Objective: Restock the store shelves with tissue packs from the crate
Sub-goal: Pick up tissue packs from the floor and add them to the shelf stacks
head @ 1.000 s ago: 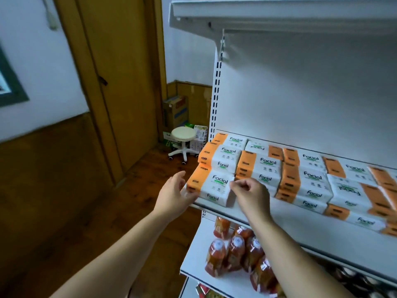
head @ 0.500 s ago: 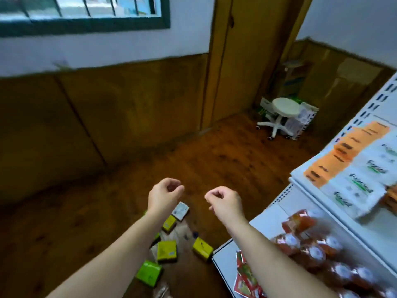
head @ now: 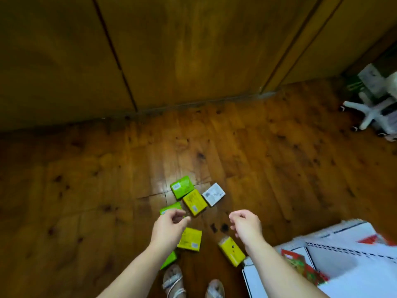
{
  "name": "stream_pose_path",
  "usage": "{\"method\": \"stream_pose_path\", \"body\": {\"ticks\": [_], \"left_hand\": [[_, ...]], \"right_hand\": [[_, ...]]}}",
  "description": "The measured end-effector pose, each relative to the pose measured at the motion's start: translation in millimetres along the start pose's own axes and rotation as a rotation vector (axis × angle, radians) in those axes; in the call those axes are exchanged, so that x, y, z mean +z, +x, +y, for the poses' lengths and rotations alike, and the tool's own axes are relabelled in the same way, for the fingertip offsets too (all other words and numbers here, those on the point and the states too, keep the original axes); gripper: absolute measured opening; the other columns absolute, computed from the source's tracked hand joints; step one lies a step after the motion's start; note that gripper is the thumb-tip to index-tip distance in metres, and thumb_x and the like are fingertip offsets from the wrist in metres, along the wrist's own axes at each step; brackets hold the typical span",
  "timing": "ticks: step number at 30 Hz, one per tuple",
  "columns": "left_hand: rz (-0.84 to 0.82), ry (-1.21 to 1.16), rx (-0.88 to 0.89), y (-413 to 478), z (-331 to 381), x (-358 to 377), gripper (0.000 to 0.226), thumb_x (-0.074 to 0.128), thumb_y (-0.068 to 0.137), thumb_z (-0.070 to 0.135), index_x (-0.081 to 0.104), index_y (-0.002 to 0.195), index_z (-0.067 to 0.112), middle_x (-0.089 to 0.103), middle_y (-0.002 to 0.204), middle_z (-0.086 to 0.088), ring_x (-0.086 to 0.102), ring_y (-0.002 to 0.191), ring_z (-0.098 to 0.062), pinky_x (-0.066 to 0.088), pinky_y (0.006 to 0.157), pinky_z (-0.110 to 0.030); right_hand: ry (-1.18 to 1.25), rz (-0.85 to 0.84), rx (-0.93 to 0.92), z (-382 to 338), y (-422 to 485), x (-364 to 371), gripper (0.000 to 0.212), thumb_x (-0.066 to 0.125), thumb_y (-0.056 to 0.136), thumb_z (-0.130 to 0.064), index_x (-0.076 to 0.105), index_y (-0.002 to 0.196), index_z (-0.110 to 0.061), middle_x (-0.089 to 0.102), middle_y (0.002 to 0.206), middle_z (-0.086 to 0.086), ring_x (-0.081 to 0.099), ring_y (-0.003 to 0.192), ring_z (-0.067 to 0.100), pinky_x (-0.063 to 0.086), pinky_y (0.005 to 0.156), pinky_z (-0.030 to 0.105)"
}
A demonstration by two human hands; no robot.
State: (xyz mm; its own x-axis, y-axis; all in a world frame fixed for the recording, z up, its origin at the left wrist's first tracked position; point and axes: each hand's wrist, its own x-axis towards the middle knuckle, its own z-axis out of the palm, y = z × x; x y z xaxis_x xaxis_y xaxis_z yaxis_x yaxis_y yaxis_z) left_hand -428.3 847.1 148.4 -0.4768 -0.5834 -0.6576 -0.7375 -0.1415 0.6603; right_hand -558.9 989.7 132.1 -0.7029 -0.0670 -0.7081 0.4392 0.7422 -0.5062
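Several small packs lie scattered on the wooden floor (head: pixel 86 179) in front of my feet: a green pack (head: pixel 182 187), a yellow pack (head: pixel 194 202), a white pack (head: pixel 213 194), another yellow pack (head: pixel 190 239) and a yellow pack (head: pixel 231 251) on its side. My left hand (head: pixel 167 230) hovers above them with fingers loosely curled and holds nothing. My right hand (head: pixel 247 227) hangs beside it, also loosely curled and empty. No crate is in view.
The white shelf unit's (head: pixel 343 265) lower tiers stand at the bottom right, with red snack packets (head: pixel 305 269) on one. A white wheeled stool (head: pixel 373 112) stands at the far right. Wood-panelled wall (head: pixel 171 50) runs along the back. My sandalled feet (head: pixel 191 284) are at the bottom edge.
My view has swung down and left from the tissue shelf to the floor. Both hands left the tissue pack on the shelf and now hang empty over the scattered packs.
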Motion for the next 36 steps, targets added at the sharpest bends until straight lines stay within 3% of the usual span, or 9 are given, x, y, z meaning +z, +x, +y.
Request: {"method": "stream_pose_path", "body": {"ticks": [7, 12, 17, 20, 22, 25, 28, 32, 36], "left_hand": [[-0.126, -0.140, -0.148, 152, -95, 121, 0.006, 0.064, 0.085, 0.010, 0.064, 0.088, 0.016, 0.061, 0.078, 0.002, 0.055, 0.070, -0.009, 0.042, 0.067, -0.018], [-0.160, -0.216, -0.185, 259, -161, 217, 0.020, 0.060, 0.089, 0.008, 0.062, 0.108, 0.004, 0.060, 0.080, 0.002, 0.052, 0.067, -0.009, 0.038, 0.052, -0.009], [-0.238, -0.268, -0.159, 328, -201, 286, 0.023, 0.052, 0.090, 0.000, 0.057, 0.098, 0.021, 0.061, 0.089, 0.002, 0.054, 0.088, -0.014, 0.042, 0.068, -0.020], [-0.282, -0.351, -0.109, 340, -211, 315, 0.050, 0.047, 0.087, -0.009, 0.045, 0.125, 0.024, 0.060, 0.104, 0.010, 0.055, 0.085, 0.002, 0.044, 0.063, -0.003], [-0.237, -0.394, -0.102, 341, -210, 325, 0.059, 0.048, 0.086, -0.010, 0.038, 0.132, 0.026, 0.056, 0.106, 0.016, 0.054, 0.088, 0.006, 0.044, 0.063, -0.001], [-0.198, -0.437, -0.145, 333, -202, 323, 0.053, 0.047, 0.087, -0.010, 0.044, 0.128, 0.024, 0.058, 0.112, 0.010, 0.056, 0.094, -0.001, 0.047, 0.069, -0.008], [-0.193, -0.404, -0.178, 301, -182, 293, 0.044, 0.046, 0.084, -0.014, 0.050, 0.114, 0.018, 0.062, 0.112, 0.000, 0.060, 0.099, -0.013, 0.047, 0.074, -0.015], [-0.199, -0.233, -0.118, 227, -127, 226, 0.047, 0.055, 0.082, -0.011, 0.046, 0.116, 0.020, 0.060, 0.091, -0.001, 0.056, 0.071, -0.009, 0.042, 0.057, -0.020], [-0.164, -0.041, -0.013, 159, -58, 159, 0.044, 0.063, 0.078, -0.007, 0.056, 0.119, 0.006, 0.065, 0.089, -0.007, 0.060, 0.083, -0.018, 0.049, 0.075, -0.031]], "right_hand": [[-0.267, -0.043, -0.040, 61, 186, 68, 0.017, 0.059, 0.085, -0.015, 0.061, 0.069, -0.019, 0.065, 0.082, 0.004, 0.060, 0.081, 0.025, 0.048, 0.074, 0.033], [-0.372, 0.010, -0.036, 132, 326, 108, 0.017, 0.056, 0.087, -0.014, 0.070, 0.095, -0.008, 0.069, 0.104, 0.017, 0.062, 0.100, 0.033, 0.046, 0.079, 0.033], [-0.373, 0.012, -0.136, 165, 417, 142, 0.039, 0.062, 0.084, -0.015, 0.056, 0.122, -0.012, 0.059, 0.123, 0.012, 0.055, 0.115, 0.030, 0.040, 0.084, 0.027], [-0.381, -0.028, -0.243, 177, 448, 156, 0.032, 0.064, 0.077, -0.010, 0.055, 0.106, -0.019, 0.060, 0.112, 0.005, 0.057, 0.106, 0.025, 0.039, 0.078, 0.024], [-0.368, -0.052, -0.262, 183, 453, 158, 0.028, 0.062, 0.077, -0.004, 0.057, 0.101, -0.019, 0.060, 0.098, -0.002, 0.058, 0.096, 0.020, 0.037, 0.073, 0.022], [-0.223, -0.034, -0.191, 184, 436, 148, 0.035, 0.061, 0.078, 0.000, 0.059, 0.111, -0.012, 0.061, 0.098, 0.000, 0.056, 0.089, 0.015, 0.042, 0.073, 0.021], [-0.039, 0.039, -0.081, 179, 393, 128, 0.039, 0.065, 0.075, -0.001, 0.059, 0.113, -0.012, 0.066, 0.107, 0.009, 0.061, 0.097, 0.025, 0.050, 0.088, 0.038], [0.168, 0.074, -0.057, 146, 293, 92, 0.043, 0.066, 0.075, 0.007, 0.062, 0.116, -0.008, 0.065, 0.110, 0.013, 0.060, 0.095, 0.021, 0.048, 0.089, 0.031], [0.194, 0.101, -0.123, 86, 175, 45, 0.057, 0.070, 0.071, 0.004, 0.059, 0.123, -0.016, 0.057, 0.116, 0.009, 0.059, 0.102, 0.021, 0.046, 0.096, 0.034]]}}
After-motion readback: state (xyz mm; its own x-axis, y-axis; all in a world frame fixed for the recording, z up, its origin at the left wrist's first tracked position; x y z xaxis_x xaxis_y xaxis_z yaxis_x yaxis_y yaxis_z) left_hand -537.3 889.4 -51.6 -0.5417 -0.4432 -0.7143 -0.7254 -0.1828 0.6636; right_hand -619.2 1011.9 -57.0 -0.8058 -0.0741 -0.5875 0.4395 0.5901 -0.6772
